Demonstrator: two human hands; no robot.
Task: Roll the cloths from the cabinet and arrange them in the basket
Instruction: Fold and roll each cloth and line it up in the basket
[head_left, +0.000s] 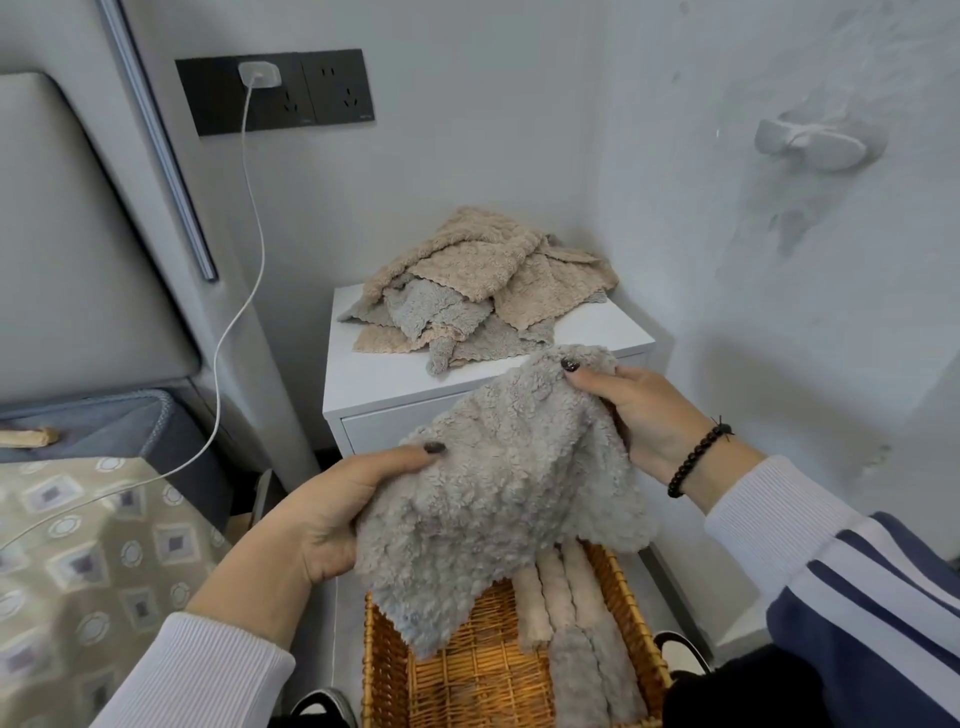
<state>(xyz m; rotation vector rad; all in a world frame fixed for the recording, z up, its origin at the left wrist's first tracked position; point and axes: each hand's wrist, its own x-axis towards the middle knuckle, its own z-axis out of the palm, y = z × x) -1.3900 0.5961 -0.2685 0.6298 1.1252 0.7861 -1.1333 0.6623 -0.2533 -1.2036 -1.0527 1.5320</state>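
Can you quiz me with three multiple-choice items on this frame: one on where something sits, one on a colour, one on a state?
1. Where is the pile of unrolled cloths?
A. on the white cabinet
B. in the basket
C. on the bed

2. What colour is the cloth held up in both hands?
A. beige
B. grey
C. blue

3. What state is the held cloth in?
A. rolled tight
B. unrolled, hanging loose
C. lying in the basket

Answers:
1 A: the pile lies on the white cabinet top.
2 B: the held cloth is grey.
3 B: left hand and right hand grip its top edge above the wicker basket, where rolled cloths lie.
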